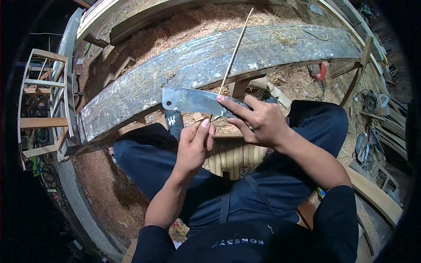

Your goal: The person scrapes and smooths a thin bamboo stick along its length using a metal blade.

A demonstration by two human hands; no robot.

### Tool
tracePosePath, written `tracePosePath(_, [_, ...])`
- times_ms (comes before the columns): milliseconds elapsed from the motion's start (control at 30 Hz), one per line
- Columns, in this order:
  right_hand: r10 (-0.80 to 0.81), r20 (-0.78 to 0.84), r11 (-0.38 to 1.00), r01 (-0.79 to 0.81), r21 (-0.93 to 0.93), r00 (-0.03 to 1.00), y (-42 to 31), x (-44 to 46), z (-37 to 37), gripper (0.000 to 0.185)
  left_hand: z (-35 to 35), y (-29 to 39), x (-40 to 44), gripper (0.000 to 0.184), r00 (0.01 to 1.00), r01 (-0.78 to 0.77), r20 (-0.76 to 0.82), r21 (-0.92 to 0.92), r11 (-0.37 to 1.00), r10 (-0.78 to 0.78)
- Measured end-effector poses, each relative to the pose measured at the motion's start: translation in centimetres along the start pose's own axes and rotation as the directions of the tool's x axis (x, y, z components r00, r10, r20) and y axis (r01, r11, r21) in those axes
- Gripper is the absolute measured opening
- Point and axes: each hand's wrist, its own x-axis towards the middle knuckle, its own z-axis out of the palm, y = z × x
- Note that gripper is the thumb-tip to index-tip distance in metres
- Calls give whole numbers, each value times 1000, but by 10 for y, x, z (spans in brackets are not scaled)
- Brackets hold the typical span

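Currently, left hand (pixel 192 147) has fingers pinched around near end of thin stick (pixel 237 46), which extends away over worn, curved surface (pixel 144 85). Right hand (pixel 258 120) grasps cleaver (pixel 193 101), fingers closed around its handle end, blade crossing the stick just above left hand. Blade seems to touch stick, hard to confirm from this angle. Shavings (pixel 103 193) cover ground.

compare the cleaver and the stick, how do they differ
The cleaver is broad, flat and grey; the stick is thin and tan. The cleaver lies roughly crosswise in view, while the stick points forward. The right hand grips the cleaver; the left hand grips the stick. Both are hand-held.
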Motion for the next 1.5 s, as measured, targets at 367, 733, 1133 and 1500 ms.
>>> tracePosePath(367, [251,-152,955,-270,-124,956,44,6,-11,57,-2,-1,-18,35,995,-90,52,110,990,85])
tracePosePath(733, [151,-30,988,-150,21,988,13,2,5,58,-4,-5,-18,38,999,-52,1,90,995,52])
tracePosePath(1133, [-12,60,998,8,64,998,-6,-19,1,62,2,-10,-19,39,996,-77,-34,192,978,85])
tracePosePath(1500, [113,-34,992,-111,55,993,27,-5,-4,55,-2,-13,-25,40,995,-73,-44,266,961,88])
